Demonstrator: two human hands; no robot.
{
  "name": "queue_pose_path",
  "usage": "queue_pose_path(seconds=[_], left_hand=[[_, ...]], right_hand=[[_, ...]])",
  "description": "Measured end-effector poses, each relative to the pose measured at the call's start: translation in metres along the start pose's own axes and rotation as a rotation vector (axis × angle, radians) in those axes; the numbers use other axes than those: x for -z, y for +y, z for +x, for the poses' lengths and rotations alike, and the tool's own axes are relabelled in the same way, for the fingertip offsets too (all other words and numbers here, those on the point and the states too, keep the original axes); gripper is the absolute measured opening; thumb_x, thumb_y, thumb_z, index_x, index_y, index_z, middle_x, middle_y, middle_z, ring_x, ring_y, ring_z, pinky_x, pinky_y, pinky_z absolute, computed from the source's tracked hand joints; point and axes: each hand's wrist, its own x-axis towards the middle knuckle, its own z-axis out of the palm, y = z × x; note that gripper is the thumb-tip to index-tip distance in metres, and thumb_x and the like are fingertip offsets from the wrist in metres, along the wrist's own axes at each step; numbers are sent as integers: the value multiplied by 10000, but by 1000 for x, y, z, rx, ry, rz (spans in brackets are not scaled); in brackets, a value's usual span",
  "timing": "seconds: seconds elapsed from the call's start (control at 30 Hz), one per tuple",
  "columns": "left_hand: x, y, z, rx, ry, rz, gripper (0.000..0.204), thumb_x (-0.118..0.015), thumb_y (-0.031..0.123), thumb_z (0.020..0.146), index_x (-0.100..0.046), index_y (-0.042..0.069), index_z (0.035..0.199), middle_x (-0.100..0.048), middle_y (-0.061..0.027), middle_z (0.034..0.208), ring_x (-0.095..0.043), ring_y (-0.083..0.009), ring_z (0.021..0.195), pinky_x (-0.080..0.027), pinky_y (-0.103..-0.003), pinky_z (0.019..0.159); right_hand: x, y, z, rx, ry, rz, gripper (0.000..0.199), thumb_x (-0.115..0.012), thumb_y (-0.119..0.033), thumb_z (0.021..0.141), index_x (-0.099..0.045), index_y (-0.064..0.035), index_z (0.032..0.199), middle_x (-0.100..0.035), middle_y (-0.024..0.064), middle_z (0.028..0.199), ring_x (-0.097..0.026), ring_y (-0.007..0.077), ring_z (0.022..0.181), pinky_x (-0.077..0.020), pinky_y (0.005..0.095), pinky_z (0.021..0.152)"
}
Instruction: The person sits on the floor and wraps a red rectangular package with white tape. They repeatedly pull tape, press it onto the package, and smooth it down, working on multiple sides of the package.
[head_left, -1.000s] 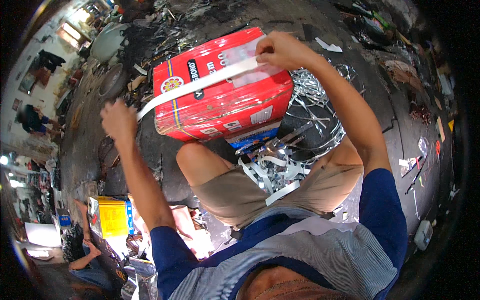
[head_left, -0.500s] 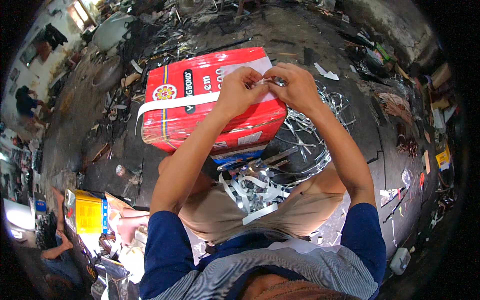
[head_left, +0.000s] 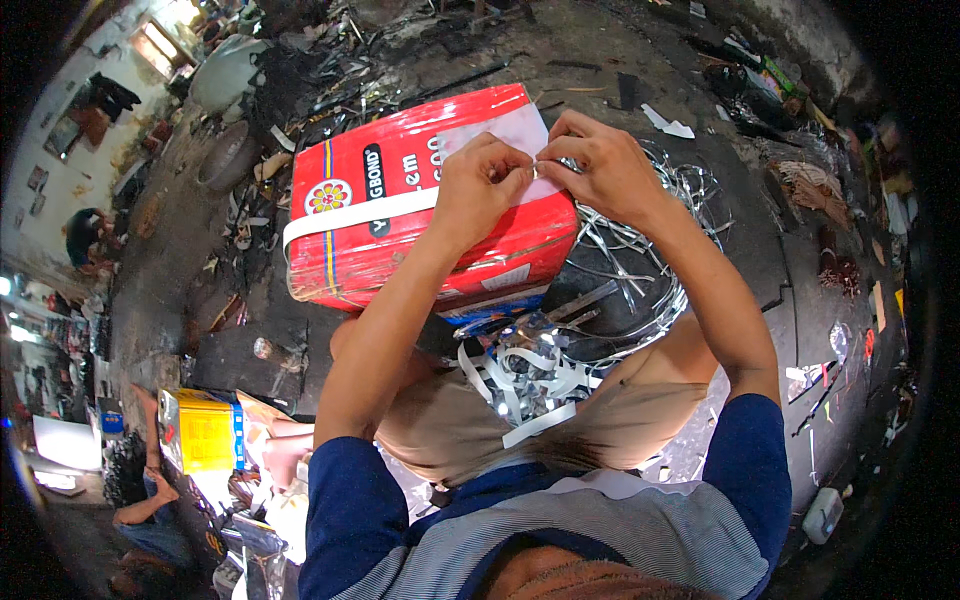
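A large red tin box (head_left: 400, 215) lies on its side in front of my knees, with a white strap (head_left: 350, 213) running around it. My left hand (head_left: 485, 190) and my right hand (head_left: 600, 165) meet on top of the box at its right end. Both pinch the strap's ends together between fingers and thumbs. A pale patch of the box shows just behind my fingers. A heap of shiny metal strips (head_left: 530, 365) sits on my lap and spreads to the right of the box.
The ground is dark and strewn with scrap and wire (head_left: 650, 230). A yellow tin (head_left: 200, 430) stands at the lower left beside another person's legs. A round metal pot (head_left: 225, 70) lies far left. Litter lines the right edge.
My left hand has come in from the left side onto the box and joined my right hand at the strap. The box has shifted slightly toward me.
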Motion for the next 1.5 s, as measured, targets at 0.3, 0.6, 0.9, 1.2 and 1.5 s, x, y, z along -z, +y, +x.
queue_pose_path(seconds=[0.3, 0.6, 0.9, 1.2, 1.5], left_hand=[[1, -5, 2, 64, -49, -121, 115, -801, 56, 815, -740, 19, 905, -636, -29, 839, -585, -95, 731, -476, -256, 656], [-1, -9, 2, 55, -18, -113, 71, -789, 55, 816, -743, 22, 859, -649, -38, 822, -601, -100, 728, -477, -263, 658], [-5, -8, 3, 29, 44, -16, 92, -773, 88, 793, -754, 7, 832, -697, -74, 784, -649, -134, 685, -507, -280, 629], [4, -5, 21, 66, -58, 48, 139, -765, 131, 760, -758, 2, 811, -724, -119, 778, -686, -181, 656, -532, -307, 624], [-13, -2, 18, -58, 12, -88, 93, -745, 74, 791, -745, -15, 817, -690, -100, 754, -663, -163, 651, -504, -291, 596]], right_hand=[[9, 11, 6, 19, -83, 85, 193, -739, -241, 840, -763, -63, 910, -619, 113, 939, -647, 298, 849, -516, 404, 734], [-10, 18, 0, -73, 49, 273, 139, -759, -130, 829, -749, -11, 900, -589, 58, 866, -591, 162, 756, -469, 299, 656], [-62, 23, -2, -482, 267, 822, 244, -741, -75, 820, -565, -79, 989, -547, -39, 868, -487, 32, 692, -386, 200, 612], [-55, 15, -9, -694, 250, 802, 341, -716, -340, 927, -598, -37, 822, -577, -1, 698, -489, 82, 649, -390, 277, 567], [-74, 14, -21, -802, 341, 1343, 290, -637, -251, 993, -539, -113, 758, -447, -50, 645, -375, 33, 502, -274, 228, 417]])
